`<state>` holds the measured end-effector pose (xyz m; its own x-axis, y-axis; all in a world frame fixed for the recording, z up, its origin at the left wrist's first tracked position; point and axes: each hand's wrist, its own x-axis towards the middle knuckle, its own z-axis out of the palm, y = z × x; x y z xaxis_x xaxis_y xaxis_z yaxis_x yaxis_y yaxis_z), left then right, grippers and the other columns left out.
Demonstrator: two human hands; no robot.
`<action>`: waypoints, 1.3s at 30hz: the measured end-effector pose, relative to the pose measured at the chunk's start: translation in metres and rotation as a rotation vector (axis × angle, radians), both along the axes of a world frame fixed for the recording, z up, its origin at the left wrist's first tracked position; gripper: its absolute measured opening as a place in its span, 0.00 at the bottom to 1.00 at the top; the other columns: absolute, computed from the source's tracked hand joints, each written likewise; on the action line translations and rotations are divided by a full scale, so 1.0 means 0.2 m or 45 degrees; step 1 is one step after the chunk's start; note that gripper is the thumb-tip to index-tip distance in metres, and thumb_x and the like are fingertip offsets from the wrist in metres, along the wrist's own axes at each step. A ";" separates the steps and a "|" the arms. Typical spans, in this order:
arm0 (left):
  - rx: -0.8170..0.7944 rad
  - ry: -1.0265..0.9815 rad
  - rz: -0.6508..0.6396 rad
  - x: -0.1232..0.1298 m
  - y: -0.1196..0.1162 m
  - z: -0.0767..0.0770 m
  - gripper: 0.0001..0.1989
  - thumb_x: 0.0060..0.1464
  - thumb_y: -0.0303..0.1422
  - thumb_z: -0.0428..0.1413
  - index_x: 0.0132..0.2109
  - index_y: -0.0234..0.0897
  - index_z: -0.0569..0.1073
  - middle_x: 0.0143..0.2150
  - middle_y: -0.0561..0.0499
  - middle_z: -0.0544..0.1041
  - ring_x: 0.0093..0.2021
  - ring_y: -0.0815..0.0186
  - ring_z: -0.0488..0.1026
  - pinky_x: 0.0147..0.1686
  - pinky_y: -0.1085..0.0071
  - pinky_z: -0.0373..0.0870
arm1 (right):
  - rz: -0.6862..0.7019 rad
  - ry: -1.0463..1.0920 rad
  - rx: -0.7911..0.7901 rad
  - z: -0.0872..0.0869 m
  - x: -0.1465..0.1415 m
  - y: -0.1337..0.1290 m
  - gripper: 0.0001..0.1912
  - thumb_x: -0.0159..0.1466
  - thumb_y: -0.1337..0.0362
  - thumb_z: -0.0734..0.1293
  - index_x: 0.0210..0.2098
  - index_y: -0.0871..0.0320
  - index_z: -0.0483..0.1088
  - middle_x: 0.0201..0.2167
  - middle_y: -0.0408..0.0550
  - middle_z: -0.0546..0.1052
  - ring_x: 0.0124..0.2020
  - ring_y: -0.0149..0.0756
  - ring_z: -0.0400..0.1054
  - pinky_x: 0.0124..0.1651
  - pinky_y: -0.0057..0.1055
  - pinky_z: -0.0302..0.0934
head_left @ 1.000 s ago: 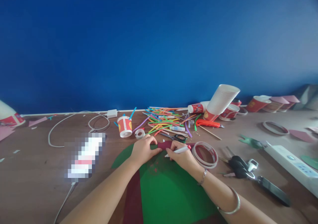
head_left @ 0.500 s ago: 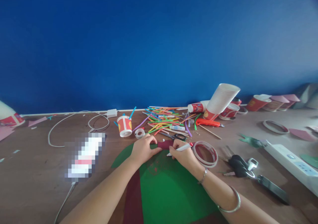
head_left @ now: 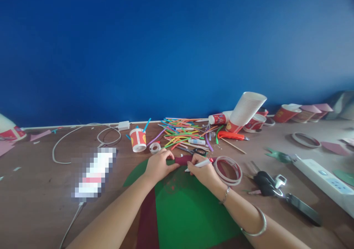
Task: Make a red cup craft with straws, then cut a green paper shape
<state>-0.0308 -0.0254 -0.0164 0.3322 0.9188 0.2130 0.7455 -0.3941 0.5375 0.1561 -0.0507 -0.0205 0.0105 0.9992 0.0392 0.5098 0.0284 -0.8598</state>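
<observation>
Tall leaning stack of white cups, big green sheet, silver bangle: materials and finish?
Stack of white cups: likely paper, matte, with thin nested rims.
Big green sheet: probably card, flat, dull surface; thin foam possible.
Silver bangle: looks like polished metal, given bright highlights; plating can't be ruled out.

A lit phone (head_left: pixel 95 171) lies on the left of the table (head_left: pixel 33 204); keys (head_left: pixel 264 182) lie near a white power strip (head_left: pixel 325 177) toward its right edge.
</observation>
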 end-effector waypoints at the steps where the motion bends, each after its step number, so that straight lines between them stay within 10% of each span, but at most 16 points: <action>1: -0.004 -0.001 0.000 0.00 0.00 0.00 0.13 0.44 0.44 0.59 0.33 0.41 0.69 0.35 0.54 0.73 0.36 0.65 0.71 0.33 0.72 0.61 | -0.006 -0.008 0.003 0.00 0.00 0.00 0.11 0.53 0.64 0.62 0.17 0.55 0.57 0.11 0.39 0.68 0.14 0.28 0.58 0.18 0.24 0.49; 39: 0.003 0.068 0.013 0.00 0.00 0.00 0.14 0.45 0.46 0.58 0.32 0.40 0.69 0.35 0.55 0.72 0.35 0.66 0.71 0.32 0.73 0.61 | 0.047 0.005 -0.035 0.00 0.00 0.00 0.11 0.52 0.64 0.62 0.16 0.55 0.55 0.10 0.38 0.66 0.14 0.27 0.58 0.17 0.22 0.50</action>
